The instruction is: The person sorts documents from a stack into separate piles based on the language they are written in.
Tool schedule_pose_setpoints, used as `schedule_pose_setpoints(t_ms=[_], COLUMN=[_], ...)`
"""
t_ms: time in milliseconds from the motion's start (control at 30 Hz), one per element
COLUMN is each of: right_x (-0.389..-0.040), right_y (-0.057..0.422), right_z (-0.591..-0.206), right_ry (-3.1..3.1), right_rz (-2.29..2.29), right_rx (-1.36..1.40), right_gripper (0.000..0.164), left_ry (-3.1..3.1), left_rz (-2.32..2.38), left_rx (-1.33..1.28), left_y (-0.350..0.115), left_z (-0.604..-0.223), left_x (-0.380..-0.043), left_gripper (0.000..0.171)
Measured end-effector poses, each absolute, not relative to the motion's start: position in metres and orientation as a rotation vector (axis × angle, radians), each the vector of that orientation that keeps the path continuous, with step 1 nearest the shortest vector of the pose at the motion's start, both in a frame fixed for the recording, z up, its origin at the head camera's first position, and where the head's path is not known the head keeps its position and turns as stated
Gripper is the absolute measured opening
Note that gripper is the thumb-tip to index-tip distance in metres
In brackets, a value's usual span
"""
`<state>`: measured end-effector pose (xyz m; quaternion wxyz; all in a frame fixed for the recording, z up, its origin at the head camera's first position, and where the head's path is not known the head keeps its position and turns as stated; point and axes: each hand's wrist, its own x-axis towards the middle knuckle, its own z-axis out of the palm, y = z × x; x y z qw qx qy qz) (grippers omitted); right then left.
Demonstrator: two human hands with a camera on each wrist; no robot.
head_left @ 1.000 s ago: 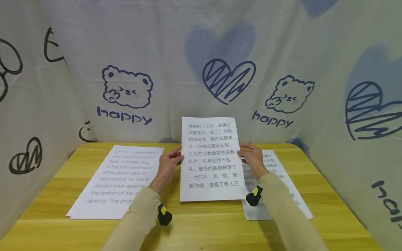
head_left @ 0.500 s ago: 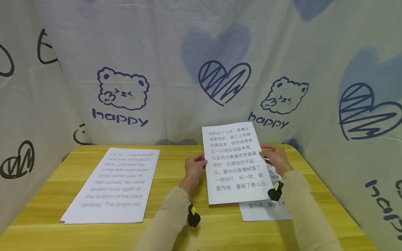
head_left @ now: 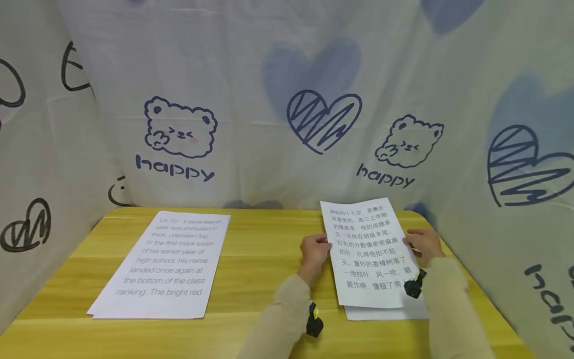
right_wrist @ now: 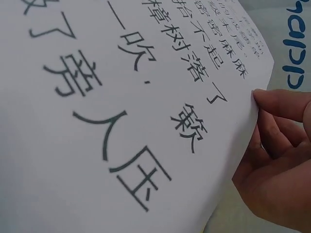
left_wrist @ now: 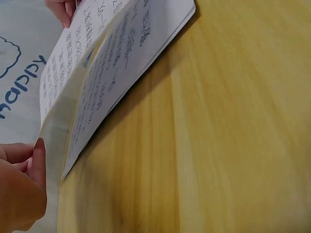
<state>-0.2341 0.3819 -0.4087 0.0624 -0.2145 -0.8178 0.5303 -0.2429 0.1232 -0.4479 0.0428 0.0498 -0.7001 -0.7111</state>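
Between both hands hangs a white sheet of paper (head_left: 367, 254) printed with Chinese text, raised above the right-hand paper stack (head_left: 381, 313). My left hand (head_left: 314, 254) pinches its left edge; the left wrist view shows thumb and fingertip meeting at the sheet's edge. On the opposite edge my right hand (head_left: 425, 244) pinches the sheet, with the thumb on the printed face in the right wrist view and the other fingers behind. In the left wrist view a gap separates the held sheet from the printed stack (left_wrist: 131, 53) beneath. Most of that stack is hidden in the head view.
A second paper stack (head_left: 163, 269), printed in English, lies at the left of the wooden table (head_left: 255, 279). Behind and beside the table hangs a pale curtain (head_left: 251, 99) with hearts and bears. Each wrist wears a small black camera (head_left: 315, 321).
Both hands have carried the Chinese-text sheet rightward and lower, from the table's middle to above the right-hand stack. The English stack stays in place.
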Motion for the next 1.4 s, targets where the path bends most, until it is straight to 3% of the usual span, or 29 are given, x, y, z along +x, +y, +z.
schedule_pose_setpoints(t_ms=[300,600,800,967,1200,1267,1400], right_x=[-0.221,-0.221,-0.222,-0.223,-0.223,-0.222,-0.221], right_y=[0.384,0.375,0.368,0.365,0.359,0.357,0.36], right_z=[-0.417,-0.419,-0.418,-0.419,-0.416,-0.415,-0.416], right_ry=[-2.404,-2.442,-2.451,-2.436,-2.519,-2.574,-2.626], right_rz=[1.596,1.555,1.529,1.537,1.489,1.463,1.477], right_rx=[-0.705,-0.714,-0.751,-0.769,-0.772,-0.763,-0.65], right_gripper=[0.041,0.04,0.038,0.037,0.047,0.052,0.058], left_ry=[-2.402,-2.435,-2.486,-2.519,-2.59,-2.625,-2.697], left_rz=[-1.946,-1.804,-1.657,-1.62,-1.48,-1.373,-1.237], left_rx=[0.257,0.18,0.072,0.043,-0.054,-0.139,-0.273], left_y=[0.138,0.135,0.132,0.131,0.116,0.103,0.069], left_z=[-0.455,-0.458,-0.458,-0.458,-0.46,-0.458,-0.445], left_x=[-0.231,-0.229,-0.231,-0.231,-0.233,-0.236,-0.242], left_gripper=[0.028,0.028,0.014,0.035,0.044,0.042,0.011])
